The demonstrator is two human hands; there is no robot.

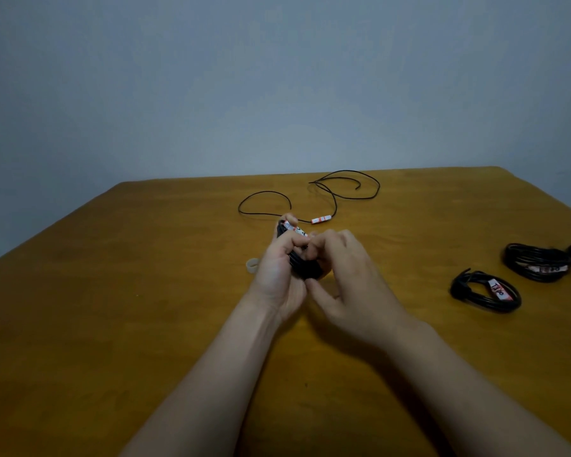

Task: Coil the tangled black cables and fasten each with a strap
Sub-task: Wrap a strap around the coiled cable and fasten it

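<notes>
Forearms reach over the wooden bench (112, 324), the left hand (277, 275) and right hand (353, 275) both curling their fingers round a black cable coil (307, 270) held above mid-bench, a pale strap (253, 266) lying just left, two bound coils (488, 303) (521, 268) to the right, and a loose cable (320, 220) beyond.

Both bare forearms converge over the table's middle; the left hand (277, 275) grips a cable coil (307, 271), the right hand (348, 275) pinches it with curled fingers.

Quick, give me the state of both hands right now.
Left hand: closed, gripping the black cable coil.
Right hand: closed, fingers curled onto the same coil, apparently pinching it.
</notes>
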